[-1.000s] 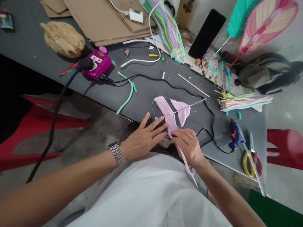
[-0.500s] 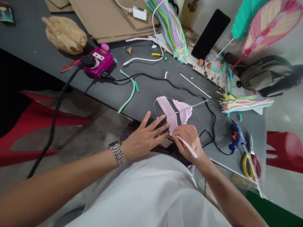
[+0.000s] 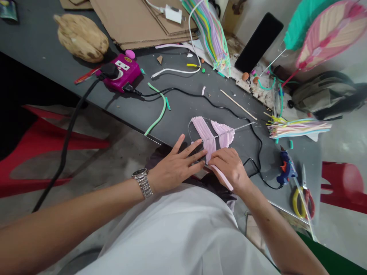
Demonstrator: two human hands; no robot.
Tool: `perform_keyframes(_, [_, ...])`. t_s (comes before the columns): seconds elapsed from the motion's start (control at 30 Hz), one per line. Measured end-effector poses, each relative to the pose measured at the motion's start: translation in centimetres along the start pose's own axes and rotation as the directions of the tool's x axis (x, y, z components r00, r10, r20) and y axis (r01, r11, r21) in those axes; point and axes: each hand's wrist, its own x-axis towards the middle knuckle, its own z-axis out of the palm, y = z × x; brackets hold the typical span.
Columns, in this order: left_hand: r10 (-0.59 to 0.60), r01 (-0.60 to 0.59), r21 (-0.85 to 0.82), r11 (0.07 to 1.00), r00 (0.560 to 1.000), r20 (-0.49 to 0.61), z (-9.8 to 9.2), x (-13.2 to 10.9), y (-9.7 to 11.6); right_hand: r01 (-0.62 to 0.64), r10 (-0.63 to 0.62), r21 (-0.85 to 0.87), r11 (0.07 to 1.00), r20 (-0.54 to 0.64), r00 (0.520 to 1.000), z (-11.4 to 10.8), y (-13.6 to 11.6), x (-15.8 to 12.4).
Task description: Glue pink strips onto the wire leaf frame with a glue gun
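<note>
Near the table's front edge lies a wire leaf frame with a central stem point(image 3: 244, 125) and two pink ribbed sections, a longer strip point(image 3: 204, 131) and a triangular tip piece point(image 3: 222, 133). My left hand point(image 3: 179, 164) rests flat with spread fingers, its fingertips touching the longer strip and the wire. At that strip's near end my right hand point(image 3: 229, 166) is closed in a pinch on a pink pipe cleaner point(image 3: 223, 178), whose free end points down toward my shirt. The fingertips of the right hand are partly hidden.
To the right lie a blue glue gun point(image 3: 285, 168), scissors point(image 3: 304, 198) and a pipe cleaner bundle point(image 3: 299, 128). A black cord point(image 3: 206, 100) crosses the table from a purple power socket point(image 3: 123, 72). Cardboard point(image 3: 137, 26) and a phone point(image 3: 258, 42) are at the back.
The pink pipe cleaner's free end has swung downward and slightly left as my right hand turned. My left hand stays flat on the leaf; the whole view has shifted slightly.
</note>
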Motion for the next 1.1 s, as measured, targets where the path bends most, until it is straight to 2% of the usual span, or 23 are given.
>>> perform_keyframes(0.13, [-0.002, 0.002, -0.012, 1.0, 1.0, 0.0, -0.2, 0.1, 0.0, -0.005, 0.005, 0.015, 1.0, 0.015, 1.0, 0.4, 0.1, 0.0])
perform_keyframes(0.27, [-0.005, 0.004, -0.047, 0.999, 1.0, -0.014, -0.3, 0.2, 0.0, -0.085, 0.083, 0.122, 0.989, 0.023, 0.996, 0.5, 0.2, 0.0])
perform_keyframes(0.4, [-0.017, 0.015, -0.072, 0.997, 1.0, -0.02, -0.3, 0.2, 0.0, -0.166, 0.145, 0.186, 0.968, 0.122, 0.982, 0.0, 0.2, 0.4])
perform_keyframes(0.47, [-0.016, 0.014, -0.083, 0.996, 1.0, -0.027, -0.3, 0.2, 0.0, -0.183, 0.157, 0.175, 0.968, 0.149, 0.976, -0.2, 0.4, 0.7])
perform_keyframes(0.73, [-0.009, 0.008, -0.06, 0.998, 1.0, -0.008, -0.2, 0.1, 0.0, -0.171, 0.152, 0.114, 0.979, 0.158, 0.976, 0.1, 0.8, 1.0])
perform_keyframes(1.1, [-0.008, 0.006, -0.067, 0.998, 0.999, -0.036, -0.1, 0.2, 0.1, -0.187, 0.177, 0.055, 0.981, 0.16, 0.971, 0.2, 0.5, 1.3])
